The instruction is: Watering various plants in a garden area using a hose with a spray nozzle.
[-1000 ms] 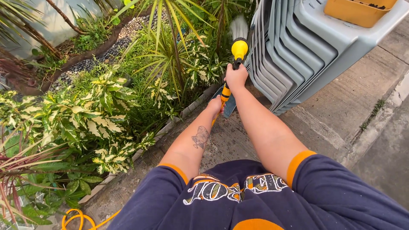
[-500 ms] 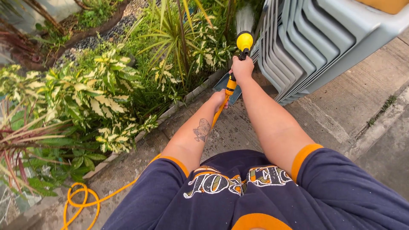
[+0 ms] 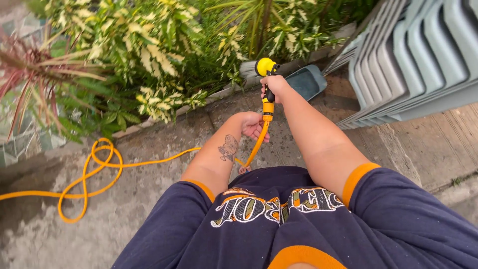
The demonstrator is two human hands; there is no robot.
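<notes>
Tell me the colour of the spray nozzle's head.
Yellow; the spray nozzle shows best in the head view.

Spray nozzle grip hidden inside right hand. Orange hose runs off left edge. Stacked grey chairs cut by top and right edges. Spray blurred at nozzle. Left hand fingers partly hidden behind hose.

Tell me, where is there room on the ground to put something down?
Bare concrete lies between the looped orange hose and the person's shirt, and again right of the right hand, below the stacked grey chairs. The plant bed is crowded, and the left hand guides the hose.
</notes>
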